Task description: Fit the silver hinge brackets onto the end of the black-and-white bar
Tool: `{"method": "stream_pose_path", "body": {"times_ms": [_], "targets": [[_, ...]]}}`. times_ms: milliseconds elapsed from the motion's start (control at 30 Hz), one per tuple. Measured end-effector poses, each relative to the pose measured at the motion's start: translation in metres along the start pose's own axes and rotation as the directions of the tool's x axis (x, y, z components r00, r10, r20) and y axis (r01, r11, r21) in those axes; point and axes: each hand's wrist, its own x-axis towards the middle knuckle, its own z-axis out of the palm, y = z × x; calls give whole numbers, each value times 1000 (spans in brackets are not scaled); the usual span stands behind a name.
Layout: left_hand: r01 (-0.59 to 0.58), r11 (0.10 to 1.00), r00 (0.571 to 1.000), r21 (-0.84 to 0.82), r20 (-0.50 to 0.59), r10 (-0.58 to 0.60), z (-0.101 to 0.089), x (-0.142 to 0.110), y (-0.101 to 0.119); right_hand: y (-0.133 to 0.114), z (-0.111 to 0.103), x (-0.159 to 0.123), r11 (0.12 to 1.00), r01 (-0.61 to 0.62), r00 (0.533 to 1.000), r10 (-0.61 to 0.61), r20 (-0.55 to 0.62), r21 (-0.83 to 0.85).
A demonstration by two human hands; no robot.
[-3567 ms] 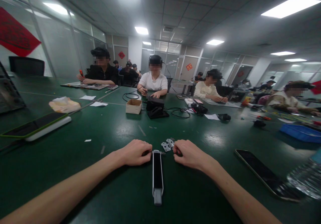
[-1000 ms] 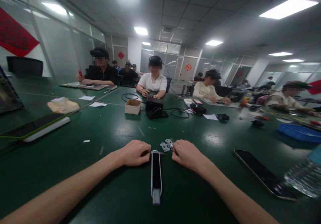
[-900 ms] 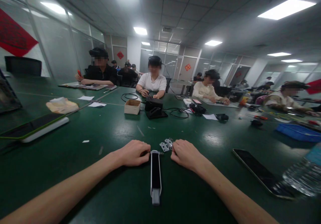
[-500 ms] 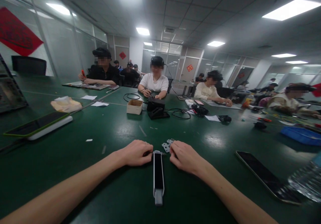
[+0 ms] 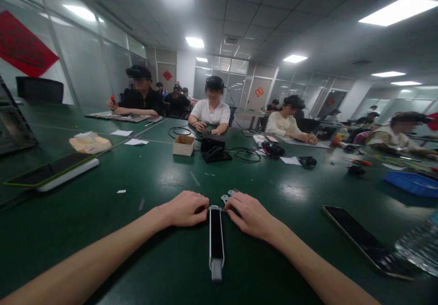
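My left hand (image 5: 185, 209) and my right hand (image 5: 248, 216) lie on the green table (image 5: 102, 177) with their fingers curled toward each other. Between them lies a long black-and-silver metal-framed bar (image 5: 216, 243), pointing away from me. A thin metal crosspiece (image 5: 216, 209) sits at its far end, with my fingers of both hands close to it. Small perforated metal hinge plates (image 5: 228, 197) lie just beyond my right fingers, partly covered by them. My fingertips are hidden, so any grip is unclear.
A smartphone (image 5: 366, 241) and a plastic water bottle (image 5: 419, 250) lie to my right, a tablet (image 5: 51, 177) to my left. Farther off stand a cardboard box (image 5: 183, 145), a black device with cables (image 5: 212, 147) and a blue tray (image 5: 412, 184). Several co-workers sit around the table.
My right hand has slid left, onto the hinge plates and toward the bar's far end. My left hand has barely moved. The view has shifted slightly.
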Motion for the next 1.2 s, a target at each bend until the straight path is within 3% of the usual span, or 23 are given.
{"method": "stream_pose_path", "body": {"times_ms": [933,1100,1200], "targets": [[4,1000,1000,-8,8,-4,0,0,1,3,9,0,999,52,997,-51,-66,11],[1,1000,1000,18,-7,-1,0,1,1,18,4,-1,996,93,987,-94,-127,-19],[4,1000,1000,10,5,-4,-2,1,3,37,-3,-3,998,8,982,-21,-190,-68]]}}
